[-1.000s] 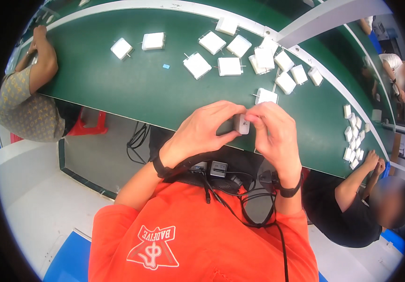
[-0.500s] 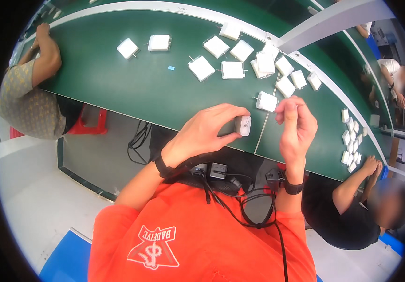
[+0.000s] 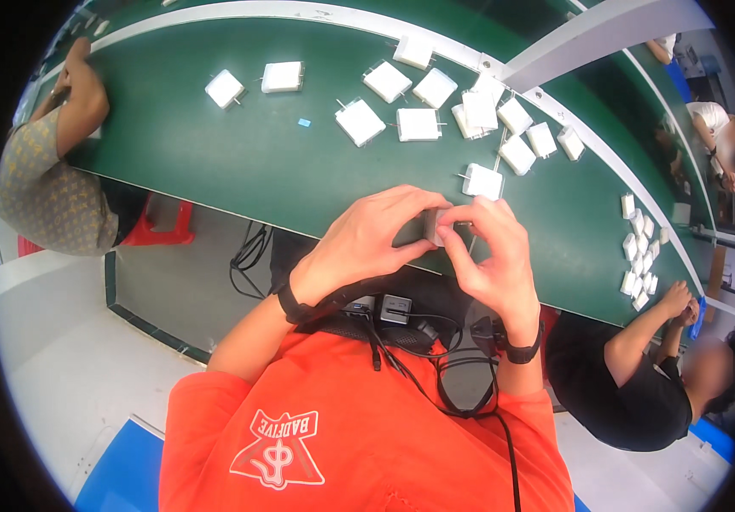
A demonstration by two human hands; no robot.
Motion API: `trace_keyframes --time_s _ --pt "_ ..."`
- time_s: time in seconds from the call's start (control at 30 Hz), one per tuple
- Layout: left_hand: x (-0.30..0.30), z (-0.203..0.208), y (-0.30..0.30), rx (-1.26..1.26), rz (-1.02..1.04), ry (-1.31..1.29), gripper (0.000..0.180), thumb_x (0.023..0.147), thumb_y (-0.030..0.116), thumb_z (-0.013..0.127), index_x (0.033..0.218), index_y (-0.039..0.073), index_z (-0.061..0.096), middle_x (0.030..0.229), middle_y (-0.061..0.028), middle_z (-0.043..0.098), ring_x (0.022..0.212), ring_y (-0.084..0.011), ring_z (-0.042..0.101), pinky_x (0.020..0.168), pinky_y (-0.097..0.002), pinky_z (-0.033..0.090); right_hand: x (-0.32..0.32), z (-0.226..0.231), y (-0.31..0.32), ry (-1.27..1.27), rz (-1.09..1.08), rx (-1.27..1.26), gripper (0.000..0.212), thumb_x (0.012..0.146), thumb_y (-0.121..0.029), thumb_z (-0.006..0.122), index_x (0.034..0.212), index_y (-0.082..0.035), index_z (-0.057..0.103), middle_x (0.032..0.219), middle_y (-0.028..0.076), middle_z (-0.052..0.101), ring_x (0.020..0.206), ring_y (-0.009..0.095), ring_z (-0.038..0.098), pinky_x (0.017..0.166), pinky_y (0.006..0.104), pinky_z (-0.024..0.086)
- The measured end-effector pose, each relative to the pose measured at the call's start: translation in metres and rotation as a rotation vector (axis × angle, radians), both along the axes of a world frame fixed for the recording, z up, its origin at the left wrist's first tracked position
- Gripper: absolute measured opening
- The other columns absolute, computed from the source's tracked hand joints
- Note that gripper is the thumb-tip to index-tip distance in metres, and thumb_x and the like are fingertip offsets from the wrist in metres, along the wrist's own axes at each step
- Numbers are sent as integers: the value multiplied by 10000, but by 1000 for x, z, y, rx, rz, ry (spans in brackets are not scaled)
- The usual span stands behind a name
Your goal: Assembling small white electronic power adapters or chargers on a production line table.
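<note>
My left hand [image 3: 366, 235] is closed on a small white box-shaped block [image 3: 433, 225], pinching it between thumb and fingers above the table's near edge. From the right, my right hand [image 3: 497, 254] meets the block's end with thumb and fingertips pressed together. A thin dark piece shows between those fingertips; they hide what it is. Just beyond my right hand lies a similar white block [image 3: 482, 182] with thin metal pins sticking out. Farther off, several more such blocks [image 3: 418, 125] lie scattered, some stacked or touching.
The green tabletop [image 3: 180, 145] carries two separate white blocks [image 3: 283, 77] and a blue scrap [image 3: 304, 123] at left. A pale post [image 3: 589, 47] rises at the far right edge. People sit on both sides; blocks [image 3: 638, 247] lie near the right one. Cables [image 3: 448, 367] hang before me.
My right hand has moved left and down from beside the loose block to the end of the held block. My left hand stays nearly in place, still gripping.
</note>
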State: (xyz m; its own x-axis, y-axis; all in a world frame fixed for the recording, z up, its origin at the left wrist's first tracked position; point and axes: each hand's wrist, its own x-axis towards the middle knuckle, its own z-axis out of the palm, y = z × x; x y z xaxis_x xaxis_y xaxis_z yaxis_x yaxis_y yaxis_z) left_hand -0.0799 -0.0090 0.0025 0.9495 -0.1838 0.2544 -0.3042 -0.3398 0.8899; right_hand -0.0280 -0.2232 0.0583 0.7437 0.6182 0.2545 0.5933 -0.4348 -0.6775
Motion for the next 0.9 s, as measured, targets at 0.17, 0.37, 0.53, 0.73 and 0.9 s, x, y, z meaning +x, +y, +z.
trace_keyframes --time_s 0.17,0.37,0.53,0.73,0.9 --pt "-2 -2 -3 -55 8 5 557 866 69 911 1366 53 668 1273 -119 777 1149 -323 789 976 -412 626 2 8 8 220 -88 27 117 937 -16 812 1042 -51 775 847 43 706 715 161 600 720 321 494" --pt "-4 -5 -1 -38 13 48 680 861 48 923 1445 57 574 1322 -137 771 1247 -331 784 1028 -410 632 10 3 8 517 -172 105 75 992 -16 780 1067 -15 769 754 -45 581 688 35 493 665 241 449" --pt "-4 -7 -3 -64 18 -9 644 860 36 920 1422 66 606 1289 -136 781 1192 -348 794 1006 -420 637 12 -1 2 520 -194 48 86 1005 -44 787 1074 -11 749 734 -76 392 684 52 351 622 271 342" --pt "-1 -7 -2 -16 0 -83 543 835 6 902 1335 80 703 1272 -114 786 1133 -346 781 953 -417 642 10 -2 -5 514 -195 162 84 1067 -104 741 1109 -33 729 779 -74 398 735 53 353 656 267 318" --pt "0 -3 -3 2 12 -69 512 840 5 887 1316 79 714 1235 -100 787 1104 -320 783 948 -405 643 12 -4 -11 398 -139 242 252 1185 -193 582 1114 -17 747 947 2 547 843 127 485 787 293 432"
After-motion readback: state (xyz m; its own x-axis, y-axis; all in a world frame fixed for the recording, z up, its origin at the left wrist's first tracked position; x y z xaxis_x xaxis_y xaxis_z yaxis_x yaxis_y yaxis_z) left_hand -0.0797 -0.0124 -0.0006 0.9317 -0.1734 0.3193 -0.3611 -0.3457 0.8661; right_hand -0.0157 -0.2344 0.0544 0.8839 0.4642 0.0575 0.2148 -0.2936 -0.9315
